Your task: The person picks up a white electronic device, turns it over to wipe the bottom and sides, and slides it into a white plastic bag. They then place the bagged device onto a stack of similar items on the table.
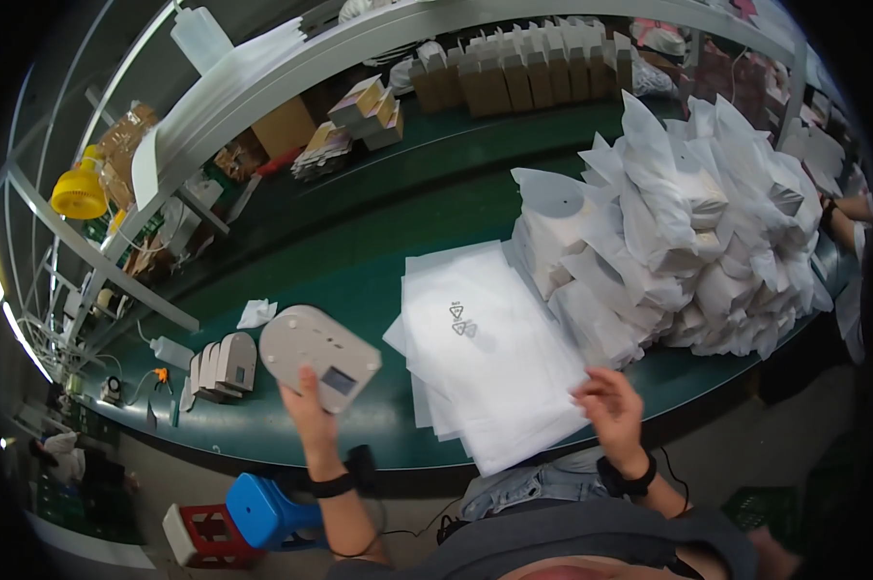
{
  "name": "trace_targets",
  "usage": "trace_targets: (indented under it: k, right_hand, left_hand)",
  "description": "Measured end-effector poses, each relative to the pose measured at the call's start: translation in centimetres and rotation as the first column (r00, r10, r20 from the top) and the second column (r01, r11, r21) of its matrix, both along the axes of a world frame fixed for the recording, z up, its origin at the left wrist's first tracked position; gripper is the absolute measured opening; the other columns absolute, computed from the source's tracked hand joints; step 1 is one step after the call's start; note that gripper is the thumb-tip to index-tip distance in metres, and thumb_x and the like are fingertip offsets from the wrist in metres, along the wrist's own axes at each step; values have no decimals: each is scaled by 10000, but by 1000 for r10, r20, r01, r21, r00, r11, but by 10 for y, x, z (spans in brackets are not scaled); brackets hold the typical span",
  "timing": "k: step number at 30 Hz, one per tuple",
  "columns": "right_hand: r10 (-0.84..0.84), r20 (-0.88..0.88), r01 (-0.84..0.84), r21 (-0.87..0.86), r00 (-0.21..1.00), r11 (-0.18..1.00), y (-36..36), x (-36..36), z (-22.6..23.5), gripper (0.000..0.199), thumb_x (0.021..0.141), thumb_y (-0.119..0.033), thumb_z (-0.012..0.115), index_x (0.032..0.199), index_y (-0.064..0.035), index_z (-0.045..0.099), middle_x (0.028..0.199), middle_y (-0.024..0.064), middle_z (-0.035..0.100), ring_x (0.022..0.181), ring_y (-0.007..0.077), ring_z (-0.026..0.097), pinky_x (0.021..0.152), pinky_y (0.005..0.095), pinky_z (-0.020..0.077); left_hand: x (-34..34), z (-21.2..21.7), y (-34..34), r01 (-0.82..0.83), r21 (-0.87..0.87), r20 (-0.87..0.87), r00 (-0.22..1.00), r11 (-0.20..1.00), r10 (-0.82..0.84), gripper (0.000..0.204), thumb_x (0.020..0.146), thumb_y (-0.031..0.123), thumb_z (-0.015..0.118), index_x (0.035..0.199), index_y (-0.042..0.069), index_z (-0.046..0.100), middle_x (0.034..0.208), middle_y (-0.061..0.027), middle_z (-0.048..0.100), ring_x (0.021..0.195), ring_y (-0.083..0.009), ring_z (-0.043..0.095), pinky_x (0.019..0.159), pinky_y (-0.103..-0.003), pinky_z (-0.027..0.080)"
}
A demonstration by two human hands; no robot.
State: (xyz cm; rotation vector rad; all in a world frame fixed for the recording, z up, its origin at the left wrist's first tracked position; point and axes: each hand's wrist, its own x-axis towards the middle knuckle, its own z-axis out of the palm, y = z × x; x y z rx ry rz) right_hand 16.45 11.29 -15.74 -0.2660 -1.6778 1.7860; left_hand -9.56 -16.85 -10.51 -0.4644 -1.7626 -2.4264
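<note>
A flat beige device casing [320, 356], rounded at one end and with a dark label, is upheld above the bench in my left hand [311, 420]. My left fingers are closed on its lower edge. To its right lies a fanned stack of translucent white plastic bags [485, 367] with recycling marks. At the right edge of the stack, my right hand [612, 414] has its fingertips bent together on a bag's corner. Several similar beige casings [226, 365] stand in a row on the left of the bench.
A large heap of bagged items [687, 232] covers the bench's right side. Brown cardboard boxes [533, 72] line the far side beyond the green belt [378, 208]. A metal shelf [291, 92] crosses overhead. Blue stool [267, 512] below; another person's arm [847, 217] at far right.
</note>
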Motion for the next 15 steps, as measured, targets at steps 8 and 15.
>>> trace_targets:
  k: [8,15]
  right_hand:
    - [282,-288,-328,-121,915,937,-42,-71,24,852,781,-170,728,1418,12,193,1357,181,406,1239,238,421,998,353,360]
    - [118,-131,-141,-187,984,972,-41,-58,34,664,735,-26,731,1304,34,394,1221,145,537,1101,233,544,917,302,436]
  left_hand:
    - [86,2,118,253,80,-14,967,964,-253,749,893,211,604,1446,85,114,1390,-110,297,1257,-212,318,1056,-349,245]
    - [100,0,123,217,-328,-149,949,919,-277,820,866,278,640,1445,83,94,1391,-120,271,1266,-230,310,1040,-365,277]
